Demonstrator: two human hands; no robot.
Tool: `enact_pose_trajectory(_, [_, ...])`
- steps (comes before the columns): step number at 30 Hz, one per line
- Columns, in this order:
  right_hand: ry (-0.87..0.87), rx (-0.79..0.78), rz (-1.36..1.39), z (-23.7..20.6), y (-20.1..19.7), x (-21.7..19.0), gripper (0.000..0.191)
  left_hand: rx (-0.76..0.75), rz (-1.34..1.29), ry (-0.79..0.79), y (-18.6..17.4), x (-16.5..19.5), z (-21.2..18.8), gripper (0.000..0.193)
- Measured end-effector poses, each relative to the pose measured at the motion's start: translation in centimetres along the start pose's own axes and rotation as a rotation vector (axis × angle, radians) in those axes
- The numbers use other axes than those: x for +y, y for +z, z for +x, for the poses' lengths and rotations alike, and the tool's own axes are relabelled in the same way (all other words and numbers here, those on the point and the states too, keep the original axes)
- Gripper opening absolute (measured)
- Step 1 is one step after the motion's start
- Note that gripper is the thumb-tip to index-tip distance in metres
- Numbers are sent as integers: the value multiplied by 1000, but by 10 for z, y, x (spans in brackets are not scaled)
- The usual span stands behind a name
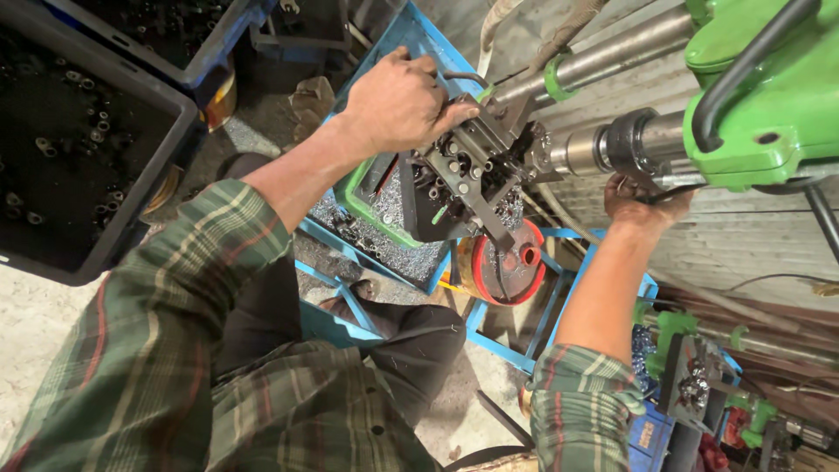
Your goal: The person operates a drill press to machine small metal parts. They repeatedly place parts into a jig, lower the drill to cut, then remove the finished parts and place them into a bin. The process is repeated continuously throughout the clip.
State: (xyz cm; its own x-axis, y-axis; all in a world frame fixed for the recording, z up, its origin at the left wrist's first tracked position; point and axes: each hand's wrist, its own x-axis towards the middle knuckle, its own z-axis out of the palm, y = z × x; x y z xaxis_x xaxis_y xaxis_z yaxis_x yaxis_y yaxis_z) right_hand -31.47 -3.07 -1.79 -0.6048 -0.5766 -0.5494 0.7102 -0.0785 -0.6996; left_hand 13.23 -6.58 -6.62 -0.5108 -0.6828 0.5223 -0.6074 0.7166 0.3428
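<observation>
- The left hand (pixel 398 100) lies closed over the top of the dark metal clamping fixture (pixel 463 179), the fingers curled around its upper edge near a thin bent wire handle (pixel 463 79).
- The right hand (pixel 642 201) is closed around a slim dark lever (pixel 673 182) just under the green machine head (pixel 760 96), beside the steel spindle (pixel 612 144).
- The fixture sits at the end of the spindle, between both hands; bolts and small parts show on its face, with metal chips stuck to it.
- To do this step well, I think the left hand should keep the fixture firm and stay away from the spindle nose, while the right hand moves the lever slowly and evenly.
- Below the fixture stands a green tray (pixel 371 205) full of metal shavings, on a blue frame (pixel 516 345).
- Just beside the tray is a red round tin (pixel 507 267).
- Far to the left are dark plastic crates (pixel 96 140) holding small metal pieces.
</observation>
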Motion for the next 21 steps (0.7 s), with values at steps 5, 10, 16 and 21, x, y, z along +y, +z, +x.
enact_pose_trajectory(5, [-45,51,-35,4,4,2,47,33,11,18,7,-3,1,71])
enact_pose_trajectory(10, [-37,-51,-10,13,7,1,48,2,13,8,14,-6,3,73])
enact_pose_trajectory(16, [-15,-71,-43,30,9,2,53,13,20,12,18,-11,3,75])
enact_pose_trajectory(21, [-59,-36,-112,31,11,6,59,24,16,12,17,-14,1,74])
